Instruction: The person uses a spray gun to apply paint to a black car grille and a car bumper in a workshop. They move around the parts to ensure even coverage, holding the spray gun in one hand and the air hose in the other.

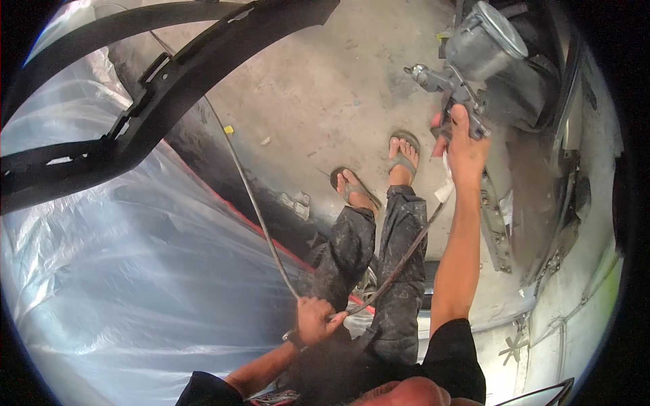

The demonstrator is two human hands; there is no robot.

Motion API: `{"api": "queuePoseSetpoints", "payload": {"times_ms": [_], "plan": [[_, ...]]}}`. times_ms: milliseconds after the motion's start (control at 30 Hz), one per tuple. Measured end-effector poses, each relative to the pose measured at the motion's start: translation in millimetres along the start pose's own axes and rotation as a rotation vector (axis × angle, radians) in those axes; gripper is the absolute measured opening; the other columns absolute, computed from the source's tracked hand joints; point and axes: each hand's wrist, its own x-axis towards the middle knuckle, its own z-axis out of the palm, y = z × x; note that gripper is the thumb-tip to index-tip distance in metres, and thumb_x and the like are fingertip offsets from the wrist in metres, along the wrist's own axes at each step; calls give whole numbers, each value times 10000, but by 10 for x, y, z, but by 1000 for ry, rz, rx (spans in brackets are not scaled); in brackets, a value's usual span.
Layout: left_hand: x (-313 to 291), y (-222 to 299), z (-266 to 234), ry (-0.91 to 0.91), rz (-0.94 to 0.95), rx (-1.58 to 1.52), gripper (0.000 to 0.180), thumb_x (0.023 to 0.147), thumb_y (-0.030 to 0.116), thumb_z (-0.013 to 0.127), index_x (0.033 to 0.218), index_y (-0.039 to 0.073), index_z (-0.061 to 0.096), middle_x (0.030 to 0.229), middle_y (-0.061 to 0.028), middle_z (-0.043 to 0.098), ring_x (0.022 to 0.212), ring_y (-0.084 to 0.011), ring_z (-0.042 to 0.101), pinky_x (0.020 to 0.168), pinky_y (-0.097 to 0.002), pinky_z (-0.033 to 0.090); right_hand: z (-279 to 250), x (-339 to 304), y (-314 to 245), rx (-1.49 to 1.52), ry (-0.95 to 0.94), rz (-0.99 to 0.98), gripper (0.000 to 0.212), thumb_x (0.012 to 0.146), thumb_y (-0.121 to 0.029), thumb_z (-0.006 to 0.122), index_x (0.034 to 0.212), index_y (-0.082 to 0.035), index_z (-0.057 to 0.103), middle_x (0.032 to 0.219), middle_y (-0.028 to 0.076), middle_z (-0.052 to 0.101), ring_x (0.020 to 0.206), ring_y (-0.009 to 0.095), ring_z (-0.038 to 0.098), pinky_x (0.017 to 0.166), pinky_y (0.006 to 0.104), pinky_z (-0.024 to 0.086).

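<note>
My right hand (pixel 467 152) is closed around the handle of a grey metal spray gun (pixel 447 82), held out at the upper right. A large silvery cup (pixel 479 47) is fixed to the gun. Below the handle, a piece of white wrapping (pixel 445 186) surrounds the top of the air hose. My left hand (pixel 318 321) grips that hose (pixel 252 193) at the lower middle, in front of my legs. From there one length of it rises to the gun, and the other runs up and left behind a black curved trim part.
The black curved trim part (pixel 172 84) hangs across the upper left. Clear plastic sheeting (pixel 128 271) covers a large shape on the left. Dark panels (pixel 535 196) lean along the right side. My sandalled feet stand on a concrete floor (pixel 305 101) with scraps on it.
</note>
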Motion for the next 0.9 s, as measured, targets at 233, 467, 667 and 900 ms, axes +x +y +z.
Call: {"api": "queuePoseSetpoints", "payload": {"times_ms": [233, 467, 667, 900], "plan": [[45, 87, -46, 31, 24, -14, 398, 783, 446, 773, 608, 140, 588, 653, -29, 568, 681, -257, 551, 700, -418, 345, -243, -959, -388, 240, -223, -140, 521, 959, -497, 595, 1030, 17, 634, 818, 67, 683, 455, 107, 499, 420, 269, 394], [3, 90, 12, 59, 46, -23, 392, 752, 441, 801, 604, 145, 590, 638, -20, 562, 671, -247, 556, 699, -415, 347, -335, -584, -372, 60, -204, -112, 510, 954, -488, 596, 1021, 16, 636, 822, 68, 693, 454, 110, 521, 419, 272, 401], [-32, 37, 32, 106, 34, -92, 348, 726, 344, 816, 614, 133, 563, 633, -35, 553, 634, -257, 533, 713, -411, 361, 14, 97, -412, -43, 55, -44, 523, 987, -490, 574, 1019, 29, 631, 829, 87, 702, 433, 138, 523, 419, 278, 363], [-88, -20, 106, 118, 64, -72, 433, 818, 458, 752, 601, 135, 562, 632, -26, 540, 664, -250, 541, 709, -410, 340, 62, -215, -349, -31, 22, -85, 500, 1000, -476, 558, 1002, 17, 643, 834, 82, 703, 440, 134, 521, 419, 276, 365]]}}
